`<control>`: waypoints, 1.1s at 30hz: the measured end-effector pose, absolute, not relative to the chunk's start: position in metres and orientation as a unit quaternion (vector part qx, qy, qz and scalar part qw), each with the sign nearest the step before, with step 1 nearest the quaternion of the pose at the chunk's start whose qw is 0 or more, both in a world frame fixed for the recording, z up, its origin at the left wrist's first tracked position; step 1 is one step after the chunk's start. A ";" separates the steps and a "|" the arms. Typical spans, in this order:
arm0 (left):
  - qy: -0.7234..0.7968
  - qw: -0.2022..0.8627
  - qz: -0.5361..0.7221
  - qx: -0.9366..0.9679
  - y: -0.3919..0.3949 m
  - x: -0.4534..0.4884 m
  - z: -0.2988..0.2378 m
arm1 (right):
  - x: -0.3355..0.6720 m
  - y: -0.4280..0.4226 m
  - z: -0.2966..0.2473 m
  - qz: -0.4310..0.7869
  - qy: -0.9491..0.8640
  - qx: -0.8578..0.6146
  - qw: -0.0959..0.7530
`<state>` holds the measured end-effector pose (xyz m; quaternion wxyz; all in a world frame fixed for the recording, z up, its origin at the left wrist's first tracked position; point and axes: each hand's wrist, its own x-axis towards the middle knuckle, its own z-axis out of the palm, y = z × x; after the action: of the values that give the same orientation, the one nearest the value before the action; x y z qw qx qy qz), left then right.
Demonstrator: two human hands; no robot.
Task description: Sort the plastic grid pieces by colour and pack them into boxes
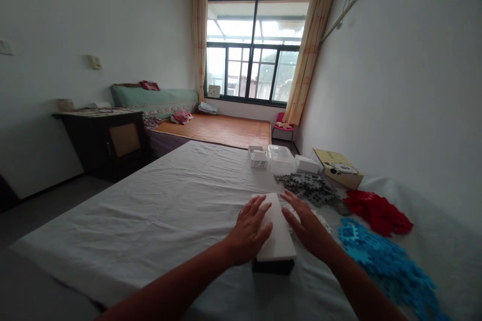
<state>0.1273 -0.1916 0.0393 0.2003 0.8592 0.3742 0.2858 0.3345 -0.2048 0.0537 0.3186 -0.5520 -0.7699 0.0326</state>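
Observation:
A long white box lid or block point(277, 241) lies lengthwise in front of me, above a dark base point(273, 266) that shows at its near end. Across its left side rests my left hand point(251, 228), fingers stretched out and apart. My right hand point(303, 220) is at the right edge, fingers extended with the tips near the far corner; whether it touches the edge I cannot tell. Pale pieces point(323, 221) lie partly hidden behind the right hand. Neither hand is closed around anything.
Beyond my right hand are piles of grey point(309, 188), red point(378, 212) and blue point(387, 261) interlocking pieces. Farther back stand a small white box point(258, 157), a clear plastic container point(280, 159), another white box point(307, 163) and a yellow carton point(339, 168). White cloth point(150, 220) covers the table.

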 end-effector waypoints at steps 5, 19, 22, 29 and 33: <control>0.401 0.324 0.390 0.763 -0.153 0.110 0.027 | 0.312 -0.258 0.049 -0.068 -0.741 -0.591 0.312; 0.314 0.553 0.321 0.702 -0.122 0.100 0.016 | 0.330 -0.270 0.030 -0.007 -0.793 -0.581 0.184; 0.315 0.520 0.296 0.737 -0.126 0.089 0.020 | 0.335 -0.271 0.031 0.014 -0.802 -0.572 0.174; 0.319 0.487 0.259 0.771 -0.110 0.076 0.014 | 0.326 -0.265 0.036 -0.055 -0.789 -0.558 0.252; 0.407 0.365 0.298 0.782 -0.068 0.080 0.013 | 0.357 -0.263 0.044 -0.140 -0.739 -0.585 0.303</control>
<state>0.0804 -0.0678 0.0131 0.3649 0.7823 0.4071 0.2984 0.3575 -0.2630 0.0438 0.3032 -0.5854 -0.7388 -0.1396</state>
